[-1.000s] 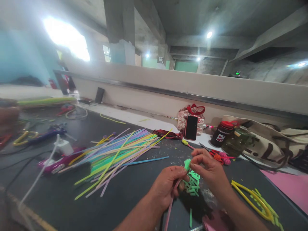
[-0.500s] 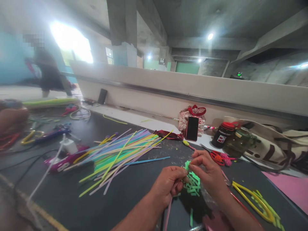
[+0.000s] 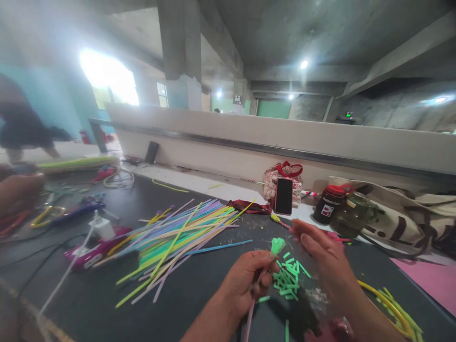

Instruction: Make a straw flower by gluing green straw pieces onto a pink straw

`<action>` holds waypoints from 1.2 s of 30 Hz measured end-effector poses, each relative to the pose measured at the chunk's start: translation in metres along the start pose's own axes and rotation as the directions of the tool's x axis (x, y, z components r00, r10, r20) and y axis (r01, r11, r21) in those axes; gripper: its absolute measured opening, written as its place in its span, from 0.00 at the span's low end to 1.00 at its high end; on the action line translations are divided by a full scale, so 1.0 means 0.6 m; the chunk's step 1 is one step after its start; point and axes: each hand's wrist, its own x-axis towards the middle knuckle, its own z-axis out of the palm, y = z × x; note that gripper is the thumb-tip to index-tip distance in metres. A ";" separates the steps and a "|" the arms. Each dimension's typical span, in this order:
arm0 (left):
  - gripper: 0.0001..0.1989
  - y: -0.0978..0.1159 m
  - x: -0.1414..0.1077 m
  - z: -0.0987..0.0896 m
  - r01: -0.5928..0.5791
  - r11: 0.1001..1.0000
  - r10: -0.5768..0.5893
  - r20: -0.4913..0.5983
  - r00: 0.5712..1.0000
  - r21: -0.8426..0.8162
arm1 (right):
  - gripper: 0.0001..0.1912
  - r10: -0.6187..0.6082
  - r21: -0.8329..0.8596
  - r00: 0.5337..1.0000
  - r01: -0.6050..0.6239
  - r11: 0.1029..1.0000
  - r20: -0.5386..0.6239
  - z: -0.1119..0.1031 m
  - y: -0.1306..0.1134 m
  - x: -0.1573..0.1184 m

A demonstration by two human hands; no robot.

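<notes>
My left hand is closed around a pale pink pipe cleaner stem. A tuft of short green pieces fans out at its top, just above my thumb and fingertips. Right beside this hand lies a loose heap of cut green pipe cleaner pieces. Apart from the tuft, to its right, my right hand is open, its fingers stretched out and nothing visible in it. A yellow-tipped pink pipe cleaner lies beyond, close to its fingertips.
Many coloured pipe cleaners spread across the table's left half. A purple glue gun and cables lie further left. At the back stand a phone, a dark bottle and a green jug. Yellow-handled pliers lie right. Another person's hand shows far left.
My right hand has let go of the green tuft and moved right, its fingers straightening. The tuft now shows fully above my left hand. The person at far left has shifted left.
</notes>
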 end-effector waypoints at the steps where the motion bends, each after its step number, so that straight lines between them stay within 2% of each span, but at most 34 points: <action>1: 0.08 0.001 -0.002 0.001 0.007 0.999 -0.006 0.030 1.000 -0.033 | 0.18 0.078 0.071 0.995 -0.082 0.994 0.059 -0.001 0.004 0.004; 3: 0.08 0.001 -0.006 0.003 0.037 0.996 -0.029 0.092 0.995 -0.086 | 0.23 0.144 0.198 0.967 -0.185 0.962 0.208 0.002 0.013 0.008; 5: 0.09 -0.002 -0.007 0.006 0.060 0.991 -0.044 0.130 0.990 -0.119 | 0.28 0.128 0.288 0.935 -0.228 0.930 0.330 0.008 0.016 0.007; 8: 0.09 -0.008 -0.006 0.008 0.082 0.986 -0.058 0.166 0.984 -0.143 | 0.29 0.097 0.345 0.905 -0.255 0.903 0.414 0.019 0.009 -0.002; 11: 0.08 -0.013 -0.003 0.008 0.069 0.989 -0.049 0.149 0.988 -0.132 | 0.29 0.106 0.335 0.915 -0.248 0.909 0.390 0.024 0.007 -0.007; 17: 0.08 -0.006 -0.006 0.014 0.053 0.991 -0.051 0.019 0.999 -0.122 | 0.26 0.108 0.273 0.946 -0.197 0.942 0.307 0.018 0.022 0.003; 20: 0.08 -0.007 -0.006 0.014 0.054 0.989 -0.055 0.001 0.999 -0.136 | 0.24 0.109 0.215 0.953 -0.173 0.961 0.282 0.019 0.015 0.001; 23: 0.07 -0.011 -0.001 0.009 0.004 0.998 -0.006 -0.032 0.999 -0.069 | 0.23 0.100 0.183 0.953 -0.157 0.971 0.285 0.025 0.007 -0.004; 26: 0.07 -0.013 0.004 0.003 -0.006 0.999 0.006 -0.005 1.000 -0.036 | 0.23 0.081 0.190 0.943 -0.148 0.970 0.323 0.028 0.007 -0.006; 32: 0.09 -0.014 0.002 0.000 0.091 0.993 -0.087 0.059 0.994 -0.070 | 0.22 0.107 0.250 0.913 -0.218 0.943 0.393 0.014 0.022 0.003; 36: 0.09 -0.016 0.001 0.002 0.125 0.988 -0.118 0.085 0.989 -0.086 | 0.18 0.137 0.159 0.910 -0.213 0.964 0.391 0.011 0.020 0.002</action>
